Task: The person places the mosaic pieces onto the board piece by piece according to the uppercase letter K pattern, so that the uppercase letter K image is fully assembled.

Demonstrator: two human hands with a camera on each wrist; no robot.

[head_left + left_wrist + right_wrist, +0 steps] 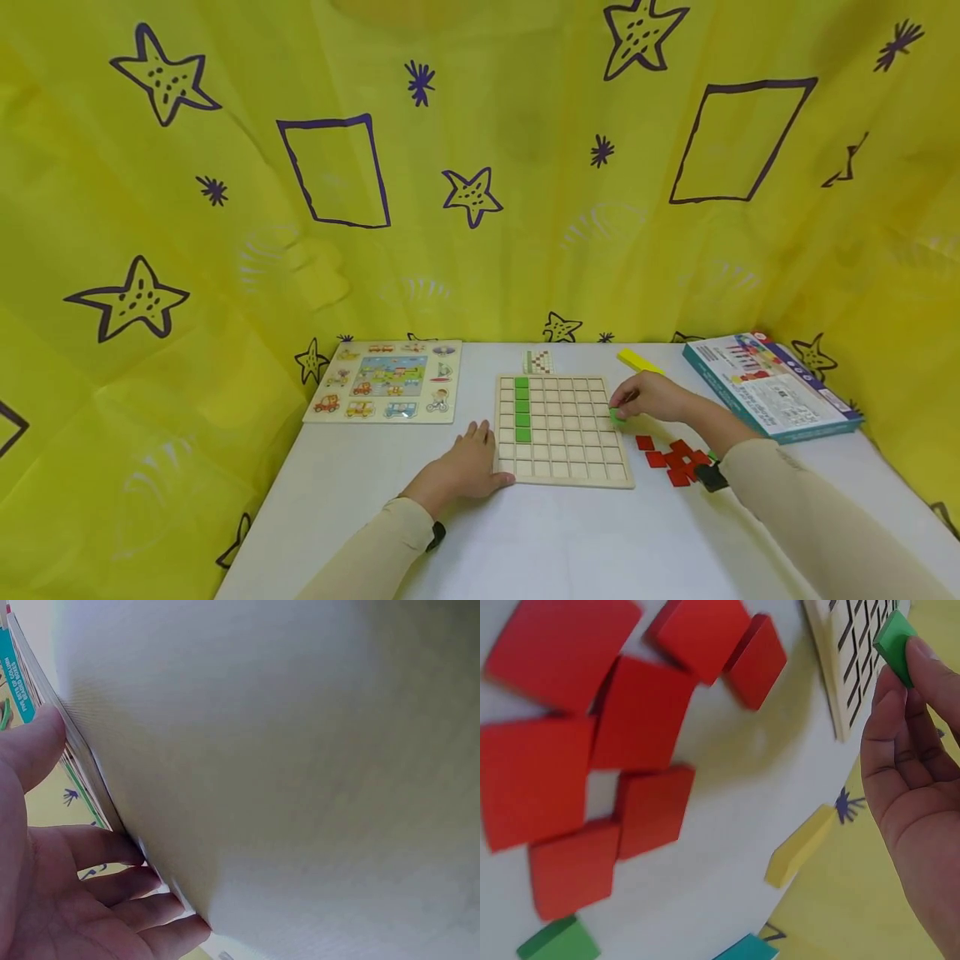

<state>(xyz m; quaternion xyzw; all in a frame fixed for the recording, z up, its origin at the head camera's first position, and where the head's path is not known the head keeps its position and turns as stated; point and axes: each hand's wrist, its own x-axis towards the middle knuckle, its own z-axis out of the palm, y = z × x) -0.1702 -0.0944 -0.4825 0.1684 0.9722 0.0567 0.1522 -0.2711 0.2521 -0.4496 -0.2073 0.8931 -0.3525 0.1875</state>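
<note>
My right hand pinches a green square tile between thumb and fingers, beside the right edge of the wooden grid board. In the head view the tile shows only partly under the fingertips. My left hand rests at the board's left edge, fingers straight and thumb at the near corner. Several green tiles sit in the board's second column from the left, running down from the top row. Right of the board lies a loose cluster of red square tiles, with a green tile close by.
A small pattern card lies behind the board. To the left is a picture puzzle board with vehicles. A yellow strip-shaped piece and a teal-edged box lie at the back right. Yellow cloth hangs behind the table.
</note>
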